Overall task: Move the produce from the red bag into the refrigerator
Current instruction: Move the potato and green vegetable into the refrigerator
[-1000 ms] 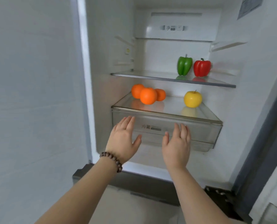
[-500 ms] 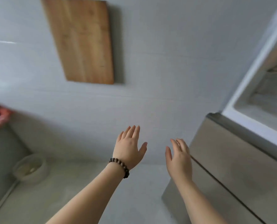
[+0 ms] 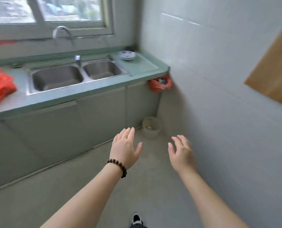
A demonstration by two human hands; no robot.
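Observation:
The red bag (image 3: 0, 86) lies crumpled on the green counter (image 3: 143, 68) at the far left edge of the view, left of the double sink (image 3: 58, 78). My left hand (image 3: 125, 148), with a bead bracelet on its wrist, is held out over the floor, fingers apart and empty. My right hand (image 3: 181, 153) hovers beside it, also spread and empty. Both hands are well to the right of the red bag and below counter height. No produce shows, and the refrigerator is out of view.
A white bowl (image 3: 126, 55) sits on the counter's right end. A small red bag (image 3: 160, 83) hangs at the counter's corner, above a pale bucket (image 3: 151, 127) on the floor. A wooden board (image 3: 275, 73) hangs on the tiled wall at right. Cabinets line the left.
The view has swung left from the open refrigerator, past the wall with the wooden board, to the sink counter. Both hands stay empty and spread in front of me.

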